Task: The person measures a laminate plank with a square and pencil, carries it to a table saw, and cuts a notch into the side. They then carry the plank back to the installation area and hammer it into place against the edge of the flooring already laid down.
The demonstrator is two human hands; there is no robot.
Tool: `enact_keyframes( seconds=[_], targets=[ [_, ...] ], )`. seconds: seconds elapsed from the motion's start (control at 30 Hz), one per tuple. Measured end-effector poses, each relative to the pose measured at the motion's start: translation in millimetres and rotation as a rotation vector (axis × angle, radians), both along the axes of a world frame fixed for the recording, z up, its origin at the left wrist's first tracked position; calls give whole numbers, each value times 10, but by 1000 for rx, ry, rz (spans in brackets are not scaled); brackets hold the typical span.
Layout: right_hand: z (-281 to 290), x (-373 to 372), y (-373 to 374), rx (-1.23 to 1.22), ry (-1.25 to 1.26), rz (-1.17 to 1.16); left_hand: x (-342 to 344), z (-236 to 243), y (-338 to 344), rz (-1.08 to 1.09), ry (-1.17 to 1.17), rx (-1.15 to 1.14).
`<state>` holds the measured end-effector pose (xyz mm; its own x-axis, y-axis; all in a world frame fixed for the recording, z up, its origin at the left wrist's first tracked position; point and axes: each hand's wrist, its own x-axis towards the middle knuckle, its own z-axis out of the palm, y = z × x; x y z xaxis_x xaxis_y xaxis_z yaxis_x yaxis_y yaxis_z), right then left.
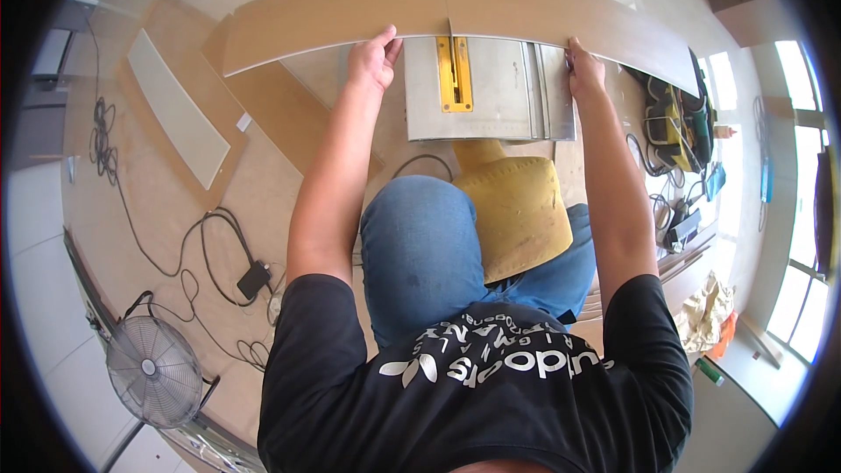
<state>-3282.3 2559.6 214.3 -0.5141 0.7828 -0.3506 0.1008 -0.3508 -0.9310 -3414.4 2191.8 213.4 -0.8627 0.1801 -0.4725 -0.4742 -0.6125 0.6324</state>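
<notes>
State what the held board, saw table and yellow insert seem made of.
Held board: probably matte fibreboard, from its even brown face. Saw table: likely bare metal, given its grey sheen. Yellow insert: painted metal or plastic; its smooth, even colour leaves that open.

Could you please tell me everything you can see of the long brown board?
The brown board is long and thin, seemingly wood-based, with a pale near edge. It lies crosswise over the far part of the metal table, a thin line crossing near its middle. The left hand and right hand grip its near edge.
</notes>
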Motion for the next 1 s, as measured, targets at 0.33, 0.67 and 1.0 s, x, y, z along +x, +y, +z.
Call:
enact_keyframes(
  seconds=[0.33, 0.67, 1.0],
  targets=[
    [-11, 131, -24, -19, -24, -10, 142, 10, -56, -17, 8, -10],
    [5, 310, -95, -33, -15, 17, 289, -13, -117, -17, 13, -17],
    [-33, 475, -82, -78, -15, 28, 458, 15, -149, -10, -7, -24]
  ],
)
